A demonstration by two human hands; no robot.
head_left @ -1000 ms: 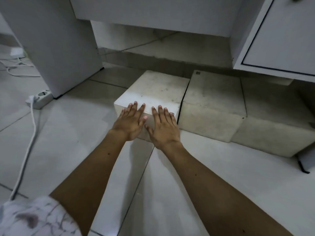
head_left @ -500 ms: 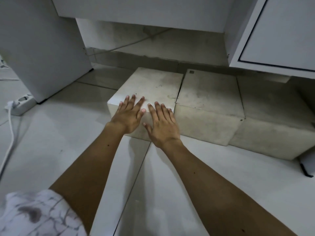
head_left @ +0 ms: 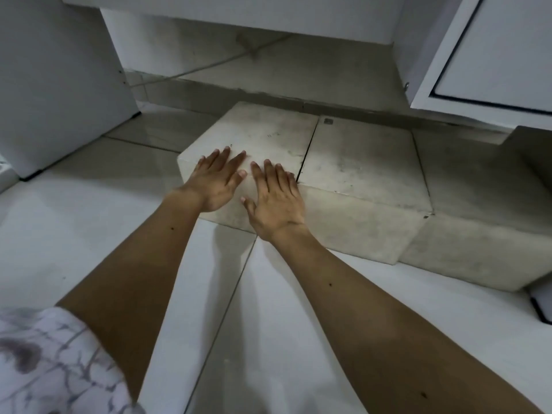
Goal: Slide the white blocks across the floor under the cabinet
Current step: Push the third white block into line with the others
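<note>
Three white blocks stand side by side in a row on the tiled floor. My left hand (head_left: 215,182) and my right hand (head_left: 274,201) lie flat, fingers spread, on the front edge of the leftmost block (head_left: 263,135). The palms press against its front face. To its right sits the middle block (head_left: 361,162), separated by a thin dark gap. The right block (head_left: 478,210) reaches under the cabinet with a white door (head_left: 493,55). The far ends of the blocks lie in the shadow below the cabinet's bottom panel (head_left: 239,13).
A white upright cabinet panel (head_left: 59,85) stands on the floor at the left. A raised grey ledge (head_left: 268,88) runs behind the blocks. A dark-edged object (head_left: 540,303) shows at the right border. A patterned sleeve (head_left: 53,360) is at the bottom left.
The leftmost block has slid a little farther back under the cabinet with both hands on it, its front edge drawing nearer to the middle block's. The view has shifted right; the power strip has left the frame.
</note>
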